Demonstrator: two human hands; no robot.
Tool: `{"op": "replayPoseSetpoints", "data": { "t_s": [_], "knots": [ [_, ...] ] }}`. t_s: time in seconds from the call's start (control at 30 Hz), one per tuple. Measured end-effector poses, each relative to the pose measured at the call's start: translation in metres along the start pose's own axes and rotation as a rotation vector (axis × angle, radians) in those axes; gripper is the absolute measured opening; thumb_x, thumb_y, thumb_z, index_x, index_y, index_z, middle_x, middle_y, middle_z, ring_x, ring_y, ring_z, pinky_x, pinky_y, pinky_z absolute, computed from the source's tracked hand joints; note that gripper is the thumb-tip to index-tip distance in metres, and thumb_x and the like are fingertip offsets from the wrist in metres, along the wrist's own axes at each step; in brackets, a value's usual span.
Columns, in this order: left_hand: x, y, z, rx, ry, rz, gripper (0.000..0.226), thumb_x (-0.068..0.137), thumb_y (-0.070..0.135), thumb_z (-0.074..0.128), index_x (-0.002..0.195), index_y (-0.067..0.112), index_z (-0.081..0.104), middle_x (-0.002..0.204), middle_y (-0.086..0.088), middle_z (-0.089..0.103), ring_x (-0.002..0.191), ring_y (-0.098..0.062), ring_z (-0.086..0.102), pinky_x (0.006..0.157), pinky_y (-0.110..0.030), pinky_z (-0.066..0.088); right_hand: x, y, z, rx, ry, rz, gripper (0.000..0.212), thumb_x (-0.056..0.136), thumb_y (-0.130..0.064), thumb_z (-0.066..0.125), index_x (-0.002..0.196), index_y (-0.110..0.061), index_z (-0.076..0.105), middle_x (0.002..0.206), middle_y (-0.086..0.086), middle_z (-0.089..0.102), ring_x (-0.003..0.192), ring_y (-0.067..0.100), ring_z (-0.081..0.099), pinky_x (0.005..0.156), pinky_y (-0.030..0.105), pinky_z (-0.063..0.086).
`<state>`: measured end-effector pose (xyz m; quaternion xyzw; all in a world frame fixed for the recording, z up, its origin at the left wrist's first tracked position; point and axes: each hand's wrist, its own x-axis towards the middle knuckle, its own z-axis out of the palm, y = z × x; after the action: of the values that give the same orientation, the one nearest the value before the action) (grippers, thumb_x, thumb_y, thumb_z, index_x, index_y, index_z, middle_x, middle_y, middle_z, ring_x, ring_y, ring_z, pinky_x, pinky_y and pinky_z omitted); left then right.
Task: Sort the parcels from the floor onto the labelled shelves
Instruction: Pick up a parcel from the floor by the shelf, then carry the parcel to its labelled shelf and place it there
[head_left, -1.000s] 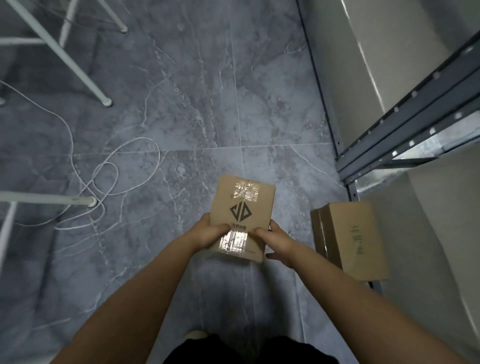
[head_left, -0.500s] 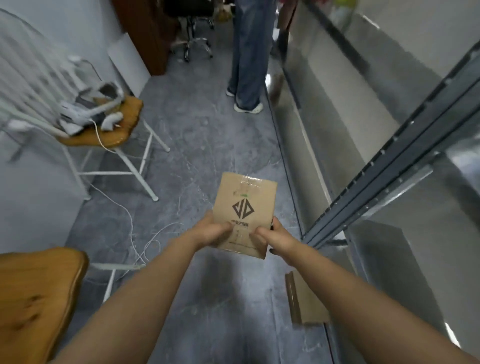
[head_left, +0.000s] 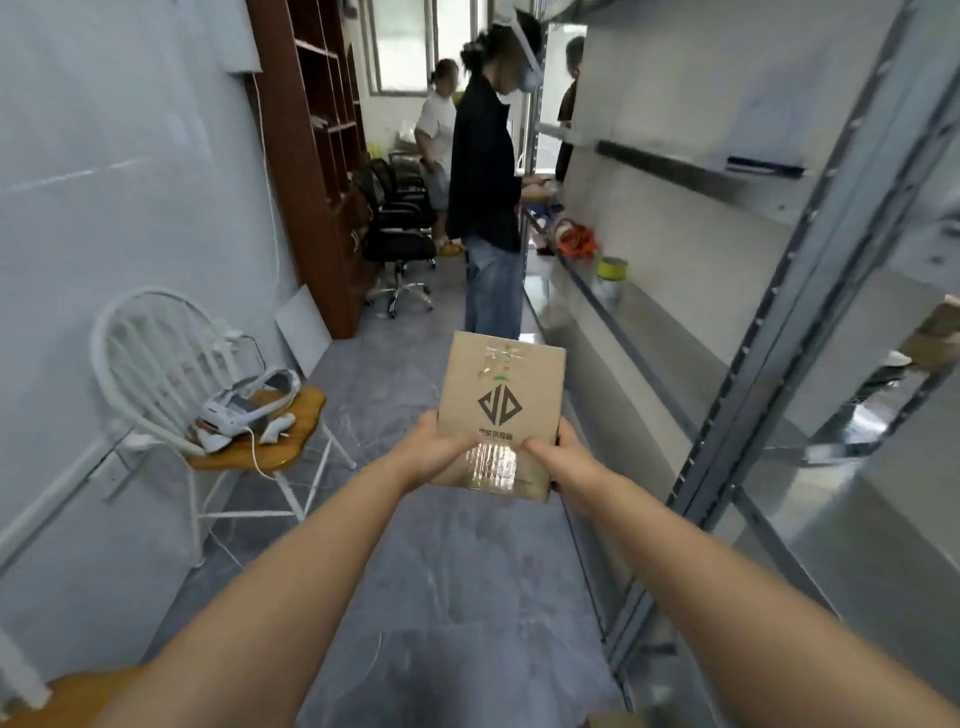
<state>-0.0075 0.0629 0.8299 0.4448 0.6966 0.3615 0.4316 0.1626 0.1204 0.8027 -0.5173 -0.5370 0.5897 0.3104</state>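
Observation:
A small brown cardboard parcel (head_left: 501, 410) with a dark diamond logo and clear tape is held out in front of me at chest height. My left hand (head_left: 434, 452) grips its near left edge and my right hand (head_left: 563, 457) grips its near right edge. The grey metal shelves (head_left: 753, 395) run along my right side, their upright post close to my right forearm. A brown item (head_left: 935, 332) lies on a shelf at the far right edge, blurred.
A person in a black top (head_left: 485, 171) stands ahead in the aisle by the shelves, others behind. A white chair (head_left: 171, 374) with a headset on its wooden seat stands left. Black office chairs (head_left: 397, 228) and a brown bookcase (head_left: 317, 156) lie farther back.
My view has swung up from the floor to look along the aisle. Both hands still hold the parcel, now raised. The second parcel on the floor has dropped out of view.

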Motion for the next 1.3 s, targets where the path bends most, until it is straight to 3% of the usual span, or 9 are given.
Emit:
{"op": "replayPoseSetpoints", "data": {
  "t_s": [0.13,0.3,0.4,0.53,0.63,0.77,0.93,1.1,1.3],
  "knots": [
    [0.000,0.035,-0.022,-0.019,0.115,0.110,0.065,0.085,0.062,0.033,0.118,0.011,0.055,0.122,-0.004,0.060,0.110,-0.024,0.054,0.100,-0.037,0.040,-0.010,-0.041,-0.004,0.035,0.045,-0.124,0.051,0.082,-0.014,0.061,0.129,-0.019,0.041,0.122,0.006,0.062,0.107,0.023,0.062,0.092,0.042,0.053],
    [-0.018,0.075,-0.040,-0.097,0.222,0.173,0.039,0.091,0.029,0.035,0.114,0.006,0.058,0.118,-0.016,0.059,0.115,-0.030,0.052,0.104,-0.041,0.039,-0.020,-0.083,-0.008,0.025,0.087,-0.252,0.057,0.085,-0.015,0.061,0.135,-0.020,0.035,0.118,-0.001,0.057,0.099,0.017,0.057,0.063,0.025,0.050],
    [-0.031,0.088,-0.043,-0.168,0.209,0.180,0.052,0.097,0.017,0.041,0.147,0.004,0.029,0.151,-0.009,0.036,0.137,-0.024,0.036,0.110,-0.033,0.029,-0.026,-0.103,-0.008,-0.008,0.104,-0.285,0.067,0.081,-0.014,0.066,0.138,-0.018,0.030,0.125,0.002,0.055,0.105,0.020,0.055,0.082,0.033,0.051],
    [-0.037,0.106,-0.046,-0.234,0.177,0.217,0.035,0.097,0.026,0.044,0.129,0.009,0.044,0.127,0.000,0.049,0.117,-0.017,0.045,0.094,-0.032,0.036,-0.031,-0.123,-0.012,-0.021,0.101,-0.257,0.074,0.073,-0.023,0.071,0.135,-0.016,0.031,0.127,0.004,0.055,0.113,0.024,0.055,0.098,0.044,0.048],
    [-0.039,0.119,-0.052,-0.293,0.129,0.214,0.084,0.090,0.057,0.046,0.153,0.014,0.011,0.160,-0.004,0.020,0.146,-0.026,0.022,0.116,-0.042,0.020,-0.033,-0.135,-0.015,0.027,0.120,-0.291,0.083,0.061,-0.032,0.072,0.132,-0.012,0.034,0.125,0.006,0.058,0.111,0.024,0.058,0.095,0.045,0.051],
    [-0.022,0.124,-0.053,-0.281,0.031,0.186,0.133,0.043,0.097,0.049,0.147,0.017,0.030,0.157,-0.018,0.022,0.144,-0.040,0.023,0.116,-0.056,0.021,-0.031,-0.145,-0.026,0.101,0.094,-0.338,0.100,0.042,-0.045,0.072,0.131,-0.015,0.038,0.120,0.005,0.063,0.103,0.023,0.064,0.085,0.041,0.056],
    [-0.056,0.138,-0.044,-0.261,0.066,0.245,0.072,0.081,0.065,0.053,0.129,0.011,0.054,0.124,0.002,0.055,0.115,-0.020,0.047,0.090,-0.038,0.038,-0.051,-0.159,-0.039,0.096,0.088,-0.331,0.058,0.080,-0.029,0.067,0.128,-0.023,0.035,0.114,-0.002,0.059,0.105,0.021,0.059,0.086,0.041,0.051],
    [-0.068,0.148,-0.043,-0.443,0.108,0.313,0.047,0.082,0.045,0.067,0.109,0.008,0.057,0.110,-0.010,0.065,0.096,-0.025,0.062,0.090,-0.046,0.050,-0.054,-0.166,-0.035,-0.008,0.131,-0.364,0.066,0.090,-0.038,0.046,0.149,-0.032,0.016,0.143,0.001,0.039,0.127,0.026,0.043,0.107,0.043,0.036],
    [-0.074,0.160,-0.046,-0.694,-0.012,0.346,0.028,0.099,0.027,0.041,0.090,0.012,0.062,0.090,-0.007,0.066,0.079,-0.018,0.059,0.065,-0.030,0.044,-0.055,-0.179,-0.026,0.234,0.052,-0.387,0.060,0.090,-0.053,0.043,0.145,-0.033,0.029,0.135,0.003,0.050,0.116,0.024,0.051,0.092,0.038,0.042]
  ]
}}
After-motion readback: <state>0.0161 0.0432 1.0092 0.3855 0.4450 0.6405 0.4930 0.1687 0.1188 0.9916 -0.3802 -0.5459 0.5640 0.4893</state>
